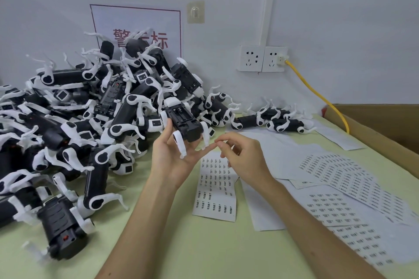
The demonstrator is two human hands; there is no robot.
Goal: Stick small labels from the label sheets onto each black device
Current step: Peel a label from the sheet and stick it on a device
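My left hand (174, 156) holds a black device with white legs (184, 123) upside down above the table, its open battery bay facing me. My right hand (240, 154) hovers just right of it, thumb and forefinger pinched together near the left fingertips; whether a small label sits between them is too small to tell. Under both hands lies a partly used label sheet (215, 190). More label sheets (344, 190) fan out to the right. A big pile of black devices (79, 115) fills the table's left side.
Two black devices (272, 120) lie apart at the back, right of the pile. A cardboard box (385, 124) borders the table's right edge. A yellow cable (317, 95) runs from the wall sockets (263, 59) down behind the box. Blank backing sheets (267, 210) lie among the labels.
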